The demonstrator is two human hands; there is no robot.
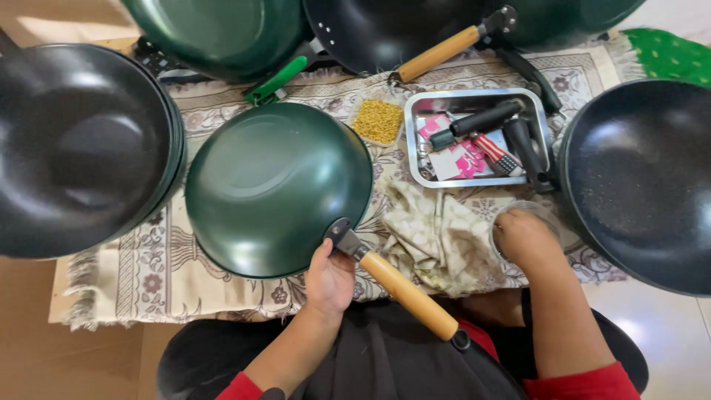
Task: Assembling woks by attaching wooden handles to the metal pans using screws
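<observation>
Green upturned wok [278, 189] is gripped at its handle joint by left hand [329, 280]; right hand [522, 237] dips into a clear bowl [544, 218], grip hidden.

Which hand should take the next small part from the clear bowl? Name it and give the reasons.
Right. The right hand is already in the clear bowl, while the left hand is busy steadying the green pan at its wooden handle.

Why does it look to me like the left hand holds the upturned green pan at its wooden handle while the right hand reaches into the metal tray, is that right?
Not quite. In the head view the left hand does hold the upturned green pan at its wooden handle, but the right hand reaches into a small clear bowl on the cloth, not the metal tray behind it.
</observation>
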